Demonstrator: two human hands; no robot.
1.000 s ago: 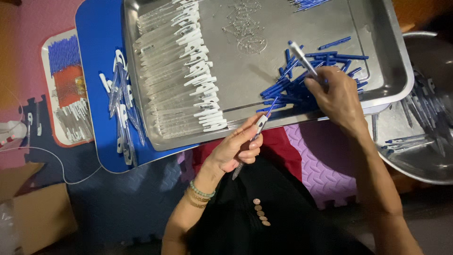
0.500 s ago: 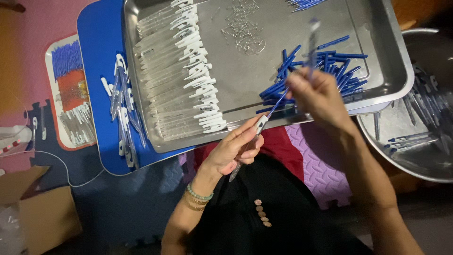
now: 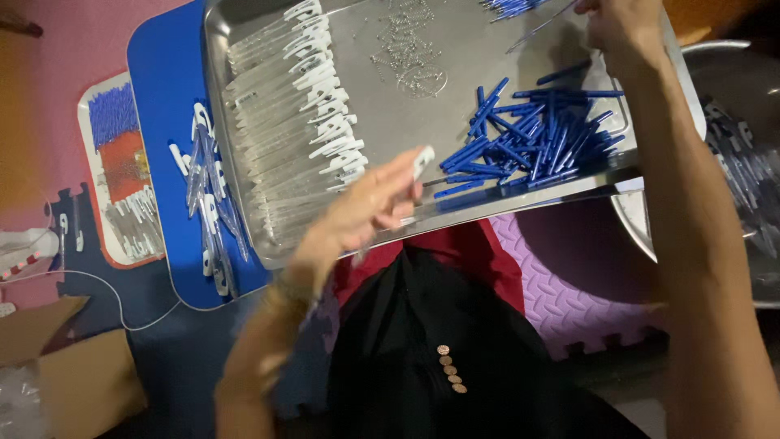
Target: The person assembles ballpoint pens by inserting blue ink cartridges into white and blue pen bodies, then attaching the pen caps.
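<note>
Pen barrel [image 3: 422, 162] pinched in raised left hand [image 3: 370, 207]

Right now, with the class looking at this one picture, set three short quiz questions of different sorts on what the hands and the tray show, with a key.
1. True or false: the pile of blue sticks lies inside the metal tray.
2. Which hand holds a clear pen barrel with a white clip? A. left hand B. right hand C. neither
3. Fill in: the small wire springs lie between the row of white-clipped barrels and the ____ sticks.

Key: 1 true. 2 A; the white clip shows at its fingertips, though the hand is blurred. 3 blue.
</note>
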